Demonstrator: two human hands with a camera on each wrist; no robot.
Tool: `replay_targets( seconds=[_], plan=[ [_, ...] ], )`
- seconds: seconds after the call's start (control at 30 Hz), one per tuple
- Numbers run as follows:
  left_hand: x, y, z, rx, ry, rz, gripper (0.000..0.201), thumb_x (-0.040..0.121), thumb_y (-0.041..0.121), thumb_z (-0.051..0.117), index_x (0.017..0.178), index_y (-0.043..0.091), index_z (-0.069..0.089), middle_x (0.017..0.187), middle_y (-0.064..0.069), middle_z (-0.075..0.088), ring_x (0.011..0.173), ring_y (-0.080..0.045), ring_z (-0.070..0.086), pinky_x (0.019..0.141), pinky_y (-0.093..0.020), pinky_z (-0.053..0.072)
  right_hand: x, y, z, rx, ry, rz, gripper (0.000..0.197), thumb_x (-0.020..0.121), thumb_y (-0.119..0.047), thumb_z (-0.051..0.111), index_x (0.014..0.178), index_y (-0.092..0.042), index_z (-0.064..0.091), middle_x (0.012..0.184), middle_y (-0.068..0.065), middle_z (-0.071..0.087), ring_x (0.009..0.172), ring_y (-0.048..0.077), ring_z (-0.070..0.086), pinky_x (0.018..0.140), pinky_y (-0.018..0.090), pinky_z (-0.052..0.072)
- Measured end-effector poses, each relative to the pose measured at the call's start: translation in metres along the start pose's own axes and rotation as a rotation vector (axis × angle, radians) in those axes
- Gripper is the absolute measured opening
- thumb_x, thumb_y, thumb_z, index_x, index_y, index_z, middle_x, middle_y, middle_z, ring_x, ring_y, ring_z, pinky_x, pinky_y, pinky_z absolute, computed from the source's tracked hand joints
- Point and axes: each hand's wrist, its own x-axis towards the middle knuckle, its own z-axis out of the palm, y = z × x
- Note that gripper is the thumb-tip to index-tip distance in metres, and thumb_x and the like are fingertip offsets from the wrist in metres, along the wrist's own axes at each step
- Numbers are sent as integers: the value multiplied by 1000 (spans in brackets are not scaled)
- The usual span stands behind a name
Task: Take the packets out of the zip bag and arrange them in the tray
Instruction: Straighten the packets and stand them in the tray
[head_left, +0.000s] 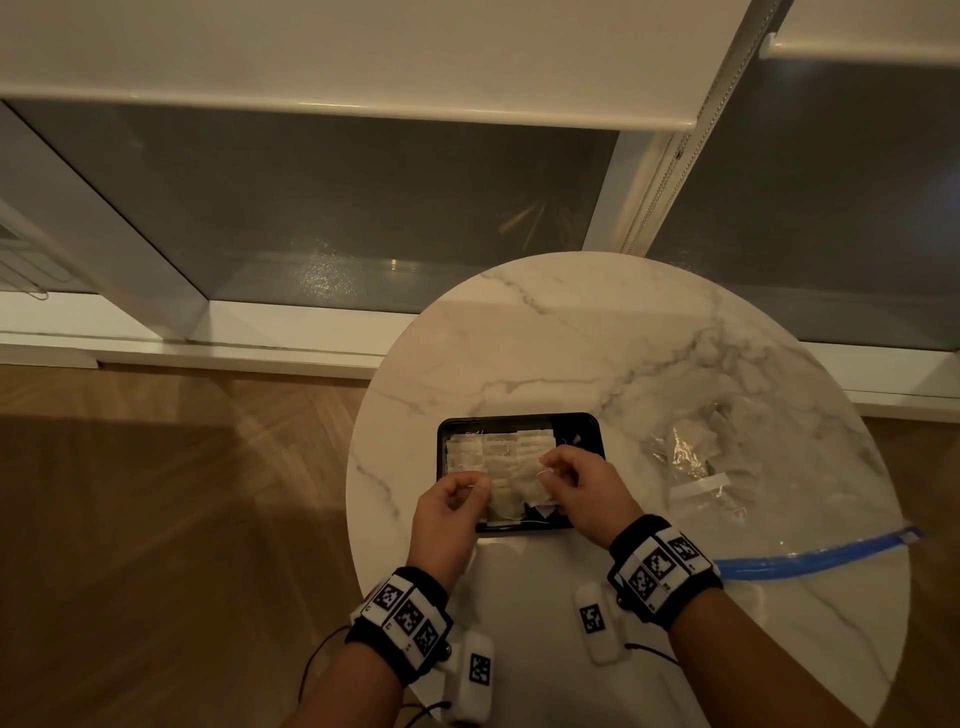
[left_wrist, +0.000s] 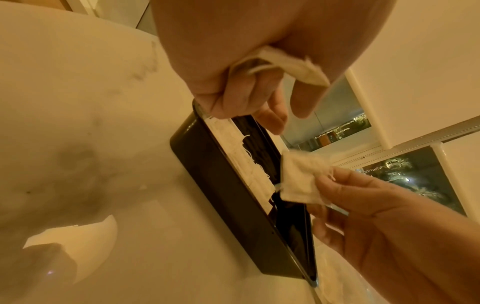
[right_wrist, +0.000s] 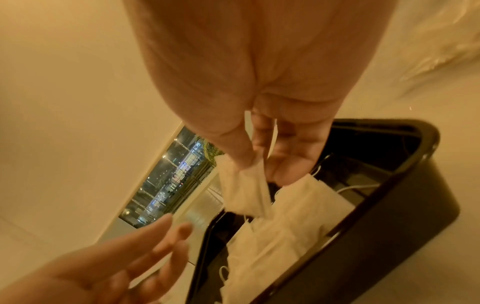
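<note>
The job looks well advanced: the black tray (head_left: 519, 419) sits mid-desk with pale packets (head_left: 470, 453) laid in overlapping rows across its left and middle, while its right end shows bare dark floor. Both hands hover over the near edge of the tray. The right hand (head_left: 582, 480) pinches one packet (right_wrist: 242, 191) between thumb and fingers, dangling it just above those already placed. The left hand (head_left: 451, 512) has its fingers curled around another packet (left_wrist: 283, 63), bunched into the palm in the left wrist view. So two packets are in the air, and neither is set down yet.

The count in the tray is hard to call: at least six overlapping packets show from the head view, possibly more, since they overlap and blur together. There is one tray and one zip bag (head_left: 737, 467), which lies on the right of the marble desk (head_left: 571, 338), its blue zip strip (head_left: 815, 558) curving along the near side. Pale shapes show through the clear plastic at its far end, so likely some packets remain inside; how many cannot be told.
</note>
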Motion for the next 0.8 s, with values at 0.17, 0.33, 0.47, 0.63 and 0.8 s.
replay_targets(
  seconds=[0.17,0.33,0.47,0.63,0.8],
  plan=[
    [6,-3,-17,99,172,14,4,90,21,69,93,22,71,90,-2,69,87,-19,66,78,-33,56,10,2,-15,-310,93,-101,15,97,-13,49,103,-16,61,97,-3,54,88,14,54,77,24,41],
    [6,-4,-31,354,250,19,18,85,26,74,97,30,61,90,2,62,80,-15,62,65,-24,47,22,9,-13,-684,-146,-74,22,92,-10,52,110,-22,58,111,3,59,100,22,57,82,31,47],
    [8,-11,-35,519,228,-38,45,79,32,80,114,32,52,98,5,56,85,-14,59,73,-28,47,32,8,-3,-766,-232,-37,32,90,-9,55,116,-25,61,115,1,61,104,21,59,83,32,50],
    [9,-18,-35,511,199,-77,50,78,30,81,120,27,54,100,4,57,87,-14,59,75,-28,47,40,13,3,-699,-203,-13,21,92,-12,53,110,-17,62,110,9,64,96,24,62,82,34,53],
    [12,-23,-36,498,186,-77,48,79,30,80,120,26,55,97,7,57,84,-8,57,71,-25,46,40,20,8,-642,-123,-8,24,87,-16,65,110,-16,59,116,8,58,102,25,58,86,31,49]
  ],
)
